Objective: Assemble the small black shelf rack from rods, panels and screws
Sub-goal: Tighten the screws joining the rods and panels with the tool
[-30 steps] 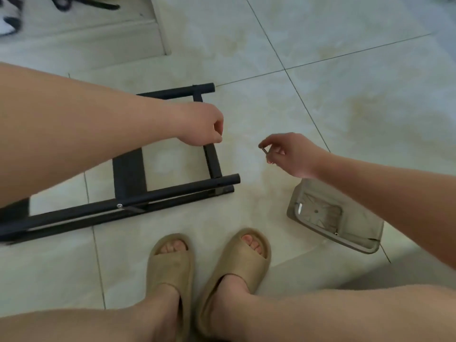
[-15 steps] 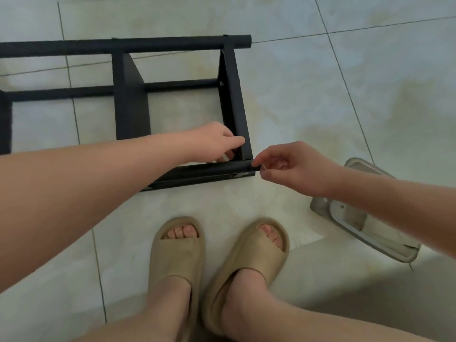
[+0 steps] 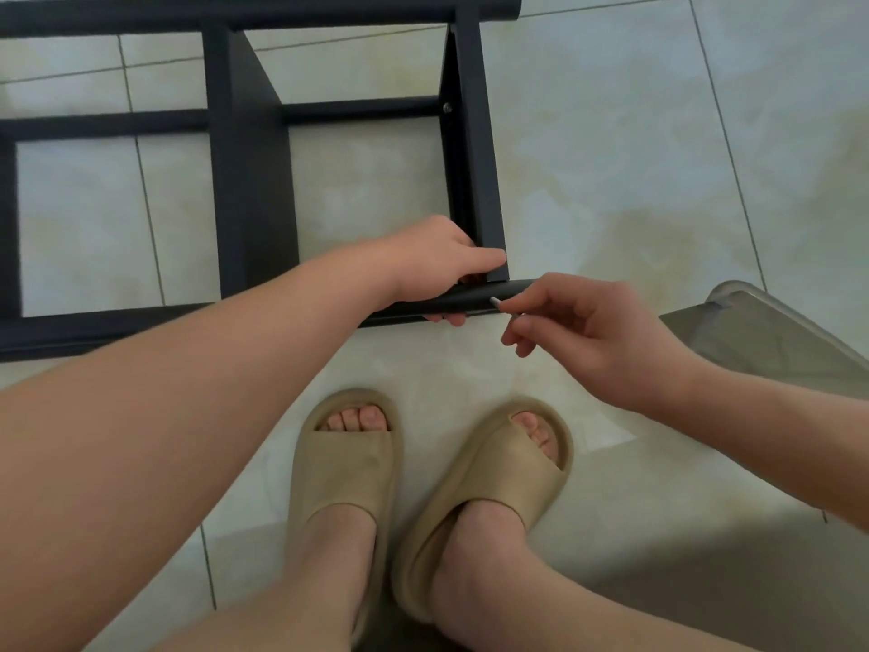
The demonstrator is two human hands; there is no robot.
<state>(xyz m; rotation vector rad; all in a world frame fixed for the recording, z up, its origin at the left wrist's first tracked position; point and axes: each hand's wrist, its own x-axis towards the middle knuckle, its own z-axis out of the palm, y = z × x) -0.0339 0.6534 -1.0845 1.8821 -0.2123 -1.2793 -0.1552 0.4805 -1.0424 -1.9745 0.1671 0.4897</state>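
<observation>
Hands, left (image 3: 437, 268) round rod (image 3: 503, 293) — right (image 3: 602, 331) with screw (image 3: 496, 302)

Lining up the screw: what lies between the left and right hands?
Head view: only the black end of the near rod, gripped by the left hand; the right hand pinches a silvery screw at it.

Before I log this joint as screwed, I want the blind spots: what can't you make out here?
Head view only.
Too small: silver part, screw or key, pinched in right hand fingers.
Hidden: near rod joint, behind left hand.
Cut off: rack at left edge, clear container at right edge.
</observation>
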